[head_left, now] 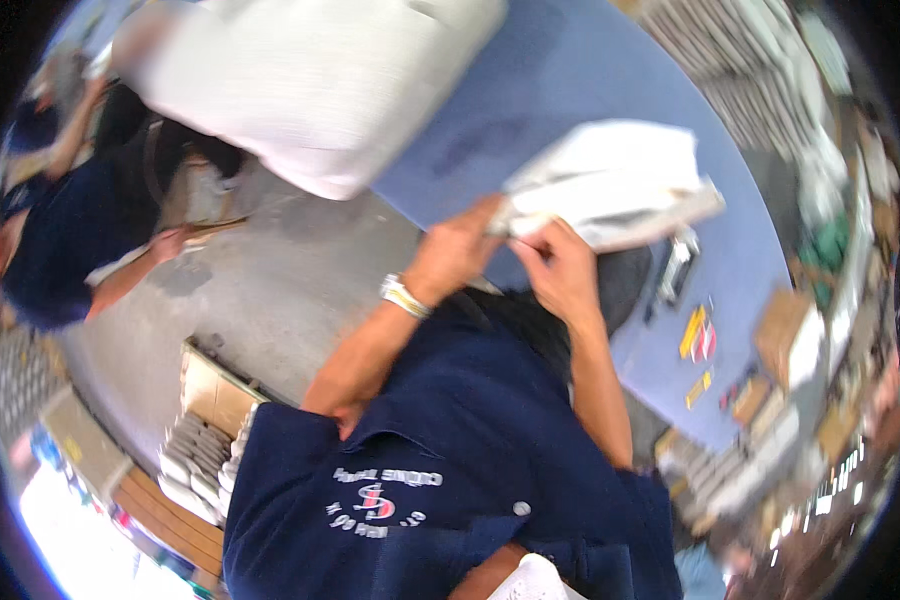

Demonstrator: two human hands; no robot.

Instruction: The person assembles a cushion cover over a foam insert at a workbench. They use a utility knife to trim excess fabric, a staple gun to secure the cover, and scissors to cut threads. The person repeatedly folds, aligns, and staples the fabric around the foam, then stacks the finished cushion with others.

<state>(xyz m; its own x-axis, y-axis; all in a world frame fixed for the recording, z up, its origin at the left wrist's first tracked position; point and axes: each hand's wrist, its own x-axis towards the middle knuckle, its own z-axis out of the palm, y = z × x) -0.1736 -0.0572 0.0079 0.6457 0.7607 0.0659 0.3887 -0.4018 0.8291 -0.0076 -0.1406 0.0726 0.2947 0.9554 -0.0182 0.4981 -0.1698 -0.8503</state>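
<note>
- Nearest the camera, wears a navy-blue, collared fabric shirt [470, 445], printed at the chest with white lettering around a red-and-white emblem, upside down from this view.
- Holds a white, soft-looking folded bundle [620, 185] in front of the body, at the near edge of a smooth blue-grey tabletop [660, 375]; too blurred to tell whether resting there or raised.
- Lies beyond the fingers and to their right, with the long axis slanting from the held left end toward the right and slightly away.
- Closes the fingers of the left hand [455, 252] on that left end, with a pale wristband [406, 296] below.
- Pinches the near edge between thumb and fingers of the right hand [568, 275], just beside the left; touches with both, but sits nearer the bundle's middle with the right.
- Leaves hardly any gap at either set of fingertips, though too blurred to judge exactly.
- Shows no legible label on the bundle, nor on the dark-and-silver elongated tool [678, 265], slim yellow tool [691, 334] or red-and-white rounded item [705, 343] to the right.
</note>
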